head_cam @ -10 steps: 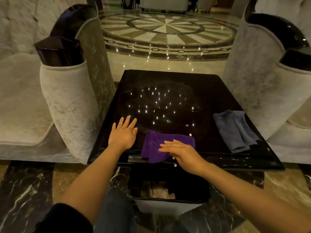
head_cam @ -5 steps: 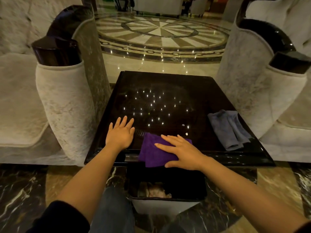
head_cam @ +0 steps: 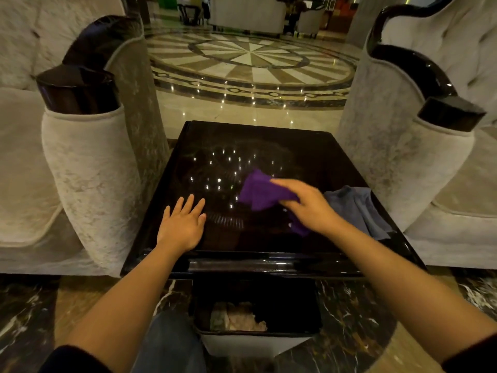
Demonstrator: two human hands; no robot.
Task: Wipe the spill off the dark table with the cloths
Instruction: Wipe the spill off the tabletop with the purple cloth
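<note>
glossy dark table (head_cam: 269,146) between pale armchairs (head_cam: 91,168) | right hand (head_cam: 309,205) clutches purple cloth (head_cam: 259,192) | left hand (head_cam: 183,224) spread flat | grey cloth (head_cam: 357,205) beside

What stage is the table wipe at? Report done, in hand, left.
Done: hard to judge, as no clear spill shows on the glossy dark table, only light reflections. In hand: the right hand grips the purple cloth over the middle of the table, while the left hand lies flat near the front edge. Left: the grey cloth lies unused at the right edge.
</note>
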